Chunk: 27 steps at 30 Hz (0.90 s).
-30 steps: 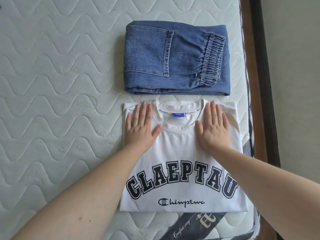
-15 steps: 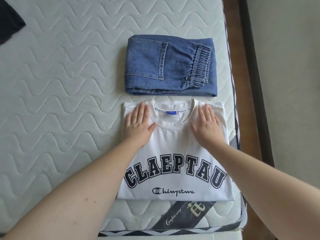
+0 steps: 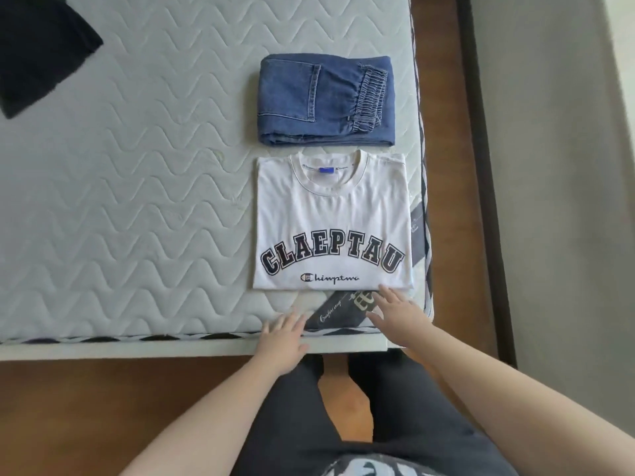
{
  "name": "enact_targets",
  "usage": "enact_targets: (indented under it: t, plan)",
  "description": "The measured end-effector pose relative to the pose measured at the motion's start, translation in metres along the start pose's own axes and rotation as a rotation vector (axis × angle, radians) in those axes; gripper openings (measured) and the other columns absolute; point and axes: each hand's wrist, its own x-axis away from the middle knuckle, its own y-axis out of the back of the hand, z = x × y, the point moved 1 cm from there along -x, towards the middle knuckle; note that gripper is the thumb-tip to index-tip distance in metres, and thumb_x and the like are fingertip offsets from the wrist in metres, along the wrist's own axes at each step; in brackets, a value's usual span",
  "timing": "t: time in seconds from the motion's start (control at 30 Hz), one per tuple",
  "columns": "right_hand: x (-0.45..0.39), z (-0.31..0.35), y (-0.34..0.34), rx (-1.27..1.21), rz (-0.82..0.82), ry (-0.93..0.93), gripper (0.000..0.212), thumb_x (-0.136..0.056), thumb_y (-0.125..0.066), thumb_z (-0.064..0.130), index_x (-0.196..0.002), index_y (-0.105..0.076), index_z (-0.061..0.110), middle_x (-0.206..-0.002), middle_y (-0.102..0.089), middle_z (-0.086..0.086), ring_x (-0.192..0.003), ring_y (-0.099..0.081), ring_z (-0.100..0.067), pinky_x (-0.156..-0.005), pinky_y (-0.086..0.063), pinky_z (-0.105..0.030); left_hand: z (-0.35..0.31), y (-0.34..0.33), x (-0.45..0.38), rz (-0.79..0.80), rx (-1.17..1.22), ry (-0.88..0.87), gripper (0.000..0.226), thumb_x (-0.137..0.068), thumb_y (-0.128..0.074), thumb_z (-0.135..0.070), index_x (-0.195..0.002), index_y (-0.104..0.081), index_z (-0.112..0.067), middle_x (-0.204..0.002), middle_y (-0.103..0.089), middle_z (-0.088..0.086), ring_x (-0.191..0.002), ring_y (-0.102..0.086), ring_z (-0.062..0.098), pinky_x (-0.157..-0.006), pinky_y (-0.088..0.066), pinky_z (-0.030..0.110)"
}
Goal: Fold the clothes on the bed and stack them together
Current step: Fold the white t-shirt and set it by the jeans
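**Both hands open at the near edge, folded shirt and jeans lying apart**

Both hands sit at the near edge of the mattress (image 3: 137,201), fingers spread and straight, holding nothing. Left hand (image 3: 283,333) lies palm down over the bed's edge, its fingertips on the quilted surface just short of the shirt. Right hand (image 3: 400,312) reaches a little further in, over the dark mattress label (image 3: 338,309) at the corner, with its fingertips at the bottom hem of the shirt; whether they touch the cloth cannot be told, as both hands are slightly blurred. Below them, the person's dark trousers (image 3: 405,407) and the brown wooden floor (image 3: 103,407) fill the bottom of the view.

Beyond the hands, the white T-shirt (image 3: 331,214) lies folded into a neat rectangle near the bed's right edge, collar away from the person, dark arched lettering facing up. Just past its collar, separated by a narrow strip of mattress, the blue jeans (image 3: 326,101) lie folded flat, back pocket up and elastic waistband to the right. The two garments are side by side, not stacked.

Far off at the upper left corner, a black garment (image 3: 41,49) lies unfolded on the mattress, partly cut off by the frame, well apart from the other two.
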Motion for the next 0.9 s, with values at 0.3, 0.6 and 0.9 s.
enact_targets:
  t: [0.3, 0.6, 0.9]
  plan:
    - [0.143, 0.031, 0.071, 0.102, -0.515, 0.159, 0.049, -0.098, -0.044, 0.045, -0.138, -0.050, 0.017, -0.144, -0.049, -0.005, -0.133, -0.045, -0.025, -0.109, -0.033, -0.037, -0.041, 0.117, 0.123, -0.534, -0.108, -0.121, 0.061, -0.098, -0.036, -0.049, -0.153, -0.027, -0.025, -0.155, -0.035, 0.002, -0.140, -0.035, 0.022, -0.112, -0.026, 0.042]
    - [0.240, 0.047, 0.128, 0.117, -0.863, 0.272, 0.029, -0.090, -0.066, 0.034, -0.110, -0.068, 0.014, -0.108, -0.069, -0.003, -0.100, -0.064, -0.029, -0.088, -0.048, -0.042, -0.087, 0.166, 0.241, -1.004, -0.105, -0.071, 0.051, -0.095, -0.038, -0.042, -0.132, -0.058, -0.015, -0.132, -0.057, 0.010, -0.127, -0.050, 0.031, -0.108, -0.039, 0.047]
    - [0.265, 0.090, 0.144, 0.254, -0.869, 0.468, 0.030, -0.089, -0.068, 0.032, -0.109, -0.070, 0.010, -0.106, -0.068, -0.006, -0.097, -0.065, -0.031, -0.085, -0.051, -0.041, -0.083, 0.141, 0.290, -1.090, -0.025, 0.025, 0.044, -0.093, -0.045, -0.043, -0.126, -0.061, -0.017, -0.123, -0.060, 0.005, -0.116, -0.055, 0.027, -0.099, -0.042, 0.043]
